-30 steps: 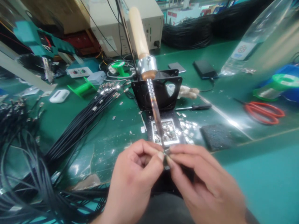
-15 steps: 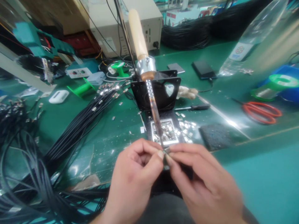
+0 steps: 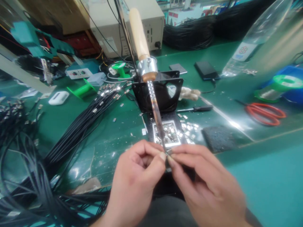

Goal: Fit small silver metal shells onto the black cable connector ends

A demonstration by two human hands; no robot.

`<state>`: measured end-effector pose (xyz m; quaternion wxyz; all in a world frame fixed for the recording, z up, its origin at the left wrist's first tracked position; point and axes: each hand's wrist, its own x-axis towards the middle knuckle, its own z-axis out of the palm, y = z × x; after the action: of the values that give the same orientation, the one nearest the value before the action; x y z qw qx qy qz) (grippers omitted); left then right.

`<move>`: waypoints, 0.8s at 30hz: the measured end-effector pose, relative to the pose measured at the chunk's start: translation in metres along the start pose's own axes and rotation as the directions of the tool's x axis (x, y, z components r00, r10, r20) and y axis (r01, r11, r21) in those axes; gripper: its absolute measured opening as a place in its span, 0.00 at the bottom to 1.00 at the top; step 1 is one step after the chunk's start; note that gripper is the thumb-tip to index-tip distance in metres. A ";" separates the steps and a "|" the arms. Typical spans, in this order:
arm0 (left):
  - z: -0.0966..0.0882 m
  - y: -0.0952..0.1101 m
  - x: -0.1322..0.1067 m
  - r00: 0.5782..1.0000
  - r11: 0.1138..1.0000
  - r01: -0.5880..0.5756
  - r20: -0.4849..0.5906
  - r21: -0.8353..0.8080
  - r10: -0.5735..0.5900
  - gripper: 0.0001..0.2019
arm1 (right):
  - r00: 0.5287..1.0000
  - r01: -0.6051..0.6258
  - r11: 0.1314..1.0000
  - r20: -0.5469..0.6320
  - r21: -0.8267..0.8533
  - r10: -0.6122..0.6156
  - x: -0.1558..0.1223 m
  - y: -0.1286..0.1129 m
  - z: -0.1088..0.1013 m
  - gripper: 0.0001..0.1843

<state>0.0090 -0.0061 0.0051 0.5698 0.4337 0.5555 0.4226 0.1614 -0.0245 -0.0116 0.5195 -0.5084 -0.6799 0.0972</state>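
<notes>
My left hand (image 3: pixel 138 173) and my right hand (image 3: pixel 205 181) meet at the tip of a soldering iron (image 3: pixel 156 112). The iron has a wooden handle and is held pointing down by a mount. Thumb and forefinger of my left hand are pinched together, but what lies between them is hidden. In the pinched fingers of my right hand shows a sliver of a small metal part (image 3: pixel 169 152), right beside the iron's tip. Just behind the fingertips lies a white-rimmed tray (image 3: pixel 153 134) with many small metal pieces, more of them scattered (image 3: pixel 189 132) to its right.
A black fan frame (image 3: pixel 139 97) stands behind the iron. Bundles of black cables (image 3: pixel 73 132) with metal ends cover the left. To the right are a dark pad (image 3: pixel 217 138), red-handled scissors (image 3: pixel 265 114), a screwdriver (image 3: pixel 203 108), a solder spool (image 3: pixel 272 90) and a plastic bottle (image 3: pixel 246 52).
Almost nothing differs. Both hands keep their pinch at the iron's tip, and the view has shifted very slightly.
</notes>
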 end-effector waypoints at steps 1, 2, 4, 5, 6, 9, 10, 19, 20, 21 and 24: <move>0.000 0.000 0.000 1.000 1.000 -0.001 0.001 -0.001 0.001 0.10 | 1.000 -0.001 1.000 -0.001 0.001 0.001 -0.001 0.000 0.000 0.07; 0.000 -0.001 0.000 1.000 1.000 -0.002 0.000 -0.001 0.002 0.10 | 1.000 -0.004 1.000 -0.005 0.002 0.004 -0.001 0.000 0.001 0.07; -0.001 -0.001 0.000 1.000 1.000 -0.006 0.002 -0.001 0.006 0.10 | 1.000 -0.007 1.000 -0.017 0.001 0.007 -0.002 0.000 0.001 0.07; -0.001 -0.001 0.000 1.000 1.000 -0.009 0.004 0.001 0.009 0.10 | 1.000 -0.009 1.000 -0.014 0.000 0.009 -0.002 0.000 0.001 0.07; -0.002 -0.002 0.000 1.000 1.000 -0.014 0.003 0.001 0.014 0.10 | 1.000 -0.006 1.000 -0.010 -0.002 0.006 -0.001 0.000 0.001 0.07; -0.001 -0.001 0.001 1.000 1.000 -0.023 0.002 -0.001 0.023 0.10 | 1.000 0.004 1.000 0.015 -0.009 -0.004 -0.001 0.000 0.001 0.07; -0.001 -0.001 0.001 1.000 1.000 -0.024 0.001 -0.003 0.024 0.10 | 1.000 0.003 1.000 0.016 -0.009 -0.003 0.000 0.000 0.001 0.07; -0.001 -0.002 -0.001 1.000 1.000 -0.015 0.000 0.004 0.015 0.09 | 1.000 -0.008 1.000 0.002 0.014 0.008 -0.001 -0.001 0.000 0.07; -0.002 -0.003 -0.001 1.000 1.000 -0.013 -0.003 0.008 0.013 0.09 | 1.000 -0.010 1.000 0.002 0.019 0.010 -0.002 -0.001 0.000 0.07; -0.002 -0.003 -0.001 1.000 1.000 -0.011 -0.003 0.010 0.011 0.09 | 1.000 -0.011 1.000 0.003 0.023 0.011 -0.002 -0.001 0.000 0.07; -0.003 -0.003 -0.001 1.000 1.000 -0.015 0.004 0.001 0.015 0.09 | 1.000 -0.013 0.999 -0.002 0.030 0.013 -0.003 -0.001 0.001 0.07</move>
<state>0.0065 -0.0076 0.0019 0.5675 0.4390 0.5512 0.4259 0.1603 -0.0268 -0.0134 0.5270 -0.5051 -0.6745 0.1102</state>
